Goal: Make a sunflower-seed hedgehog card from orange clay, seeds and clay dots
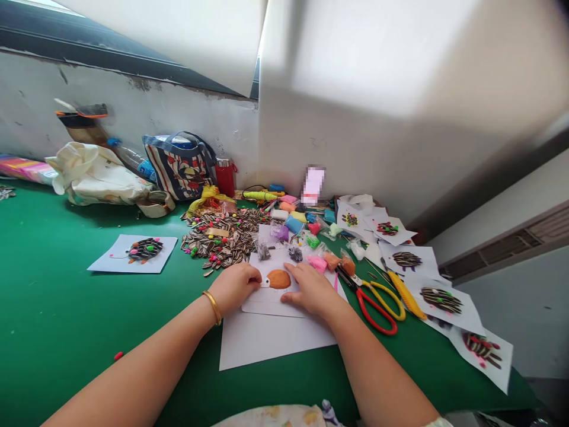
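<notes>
A white paper card [262, 305] lies on a larger white sheet [275, 344] in front of me. On it is a hedgehog figure with a brown-orange clay body [279, 279], a white face and a dark eye. My left hand [235, 289], with a gold bangle at the wrist, has its fingertips pinched together at the hedgehog's snout; whatever they may hold is hidden. Resting on the card, my right hand [311, 289] has thumb and fingers spread around the right side of the clay body. Faint pencil marks show below the body.
A heap of striped sunflower seeds [222, 237] spreads behind my left hand. Bagged coloured clay [294, 224] lies behind the card. Right of my right hand are red-and-yellow-handled scissors [377, 308], a yellow cutter [405, 295] and several finished hedgehog cards [442, 299]. Another card [151, 261] lies left.
</notes>
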A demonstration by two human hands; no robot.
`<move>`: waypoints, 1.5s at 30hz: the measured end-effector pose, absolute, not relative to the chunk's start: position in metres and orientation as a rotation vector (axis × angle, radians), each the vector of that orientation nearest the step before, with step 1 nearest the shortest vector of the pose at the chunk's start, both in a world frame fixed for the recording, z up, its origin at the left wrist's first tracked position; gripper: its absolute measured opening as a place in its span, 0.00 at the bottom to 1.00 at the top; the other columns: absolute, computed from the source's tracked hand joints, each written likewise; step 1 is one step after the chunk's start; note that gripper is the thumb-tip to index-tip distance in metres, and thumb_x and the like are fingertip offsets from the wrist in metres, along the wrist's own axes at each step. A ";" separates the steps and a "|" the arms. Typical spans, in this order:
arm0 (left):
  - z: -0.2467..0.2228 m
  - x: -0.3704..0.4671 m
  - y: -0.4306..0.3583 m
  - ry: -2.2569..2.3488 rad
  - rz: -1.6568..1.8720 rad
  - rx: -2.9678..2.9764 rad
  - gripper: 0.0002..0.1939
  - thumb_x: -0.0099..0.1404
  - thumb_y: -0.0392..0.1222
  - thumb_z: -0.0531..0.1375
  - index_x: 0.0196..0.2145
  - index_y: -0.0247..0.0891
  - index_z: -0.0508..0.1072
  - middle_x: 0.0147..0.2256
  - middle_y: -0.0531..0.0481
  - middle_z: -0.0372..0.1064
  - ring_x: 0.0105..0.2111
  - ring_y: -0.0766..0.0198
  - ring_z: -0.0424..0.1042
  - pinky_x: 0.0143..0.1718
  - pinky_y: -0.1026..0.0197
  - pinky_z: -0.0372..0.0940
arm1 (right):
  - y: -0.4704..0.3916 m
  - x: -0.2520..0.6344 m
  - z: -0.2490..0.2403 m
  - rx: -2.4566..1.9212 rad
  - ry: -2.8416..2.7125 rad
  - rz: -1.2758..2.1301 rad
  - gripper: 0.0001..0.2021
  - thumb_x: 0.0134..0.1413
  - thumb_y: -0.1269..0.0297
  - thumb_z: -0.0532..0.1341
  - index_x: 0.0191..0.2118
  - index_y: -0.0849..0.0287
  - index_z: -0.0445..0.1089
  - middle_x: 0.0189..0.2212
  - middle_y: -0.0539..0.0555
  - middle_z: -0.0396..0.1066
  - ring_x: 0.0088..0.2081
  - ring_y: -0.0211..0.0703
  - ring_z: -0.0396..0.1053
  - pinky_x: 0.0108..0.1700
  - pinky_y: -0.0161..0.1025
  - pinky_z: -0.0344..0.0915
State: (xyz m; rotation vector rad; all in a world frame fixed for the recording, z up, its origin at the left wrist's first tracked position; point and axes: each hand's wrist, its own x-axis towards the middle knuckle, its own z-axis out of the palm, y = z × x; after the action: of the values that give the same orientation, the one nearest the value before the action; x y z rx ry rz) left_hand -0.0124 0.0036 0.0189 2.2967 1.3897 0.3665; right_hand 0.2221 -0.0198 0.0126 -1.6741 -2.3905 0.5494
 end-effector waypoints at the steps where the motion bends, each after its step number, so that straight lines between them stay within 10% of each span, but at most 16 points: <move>1: 0.019 -0.012 0.004 1.382 0.368 2.299 0.09 0.61 0.38 0.57 0.34 0.41 0.79 0.36 0.49 0.75 0.38 0.59 0.71 0.42 0.60 0.63 | -0.020 0.222 0.013 -1.673 -2.390 0.552 0.39 0.47 0.49 0.67 0.64 0.55 0.57 0.52 0.58 0.66 0.54 0.52 0.62 0.53 0.43 0.58; 45: 0.023 -0.011 -0.001 1.337 0.377 2.420 0.09 0.62 0.36 0.55 0.32 0.39 0.76 0.35 0.47 0.69 0.37 0.59 0.69 0.40 0.60 0.62 | -0.019 0.221 0.015 -1.705 -2.381 0.589 0.40 0.47 0.49 0.67 0.64 0.54 0.55 0.54 0.59 0.64 0.56 0.52 0.59 0.55 0.43 0.56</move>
State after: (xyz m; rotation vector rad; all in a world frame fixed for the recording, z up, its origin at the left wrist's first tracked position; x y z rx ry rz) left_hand -0.0106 -0.0012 0.0231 2.4202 1.3374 0.3769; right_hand 0.2205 -0.0190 0.0148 -1.7053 -2.3811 0.5888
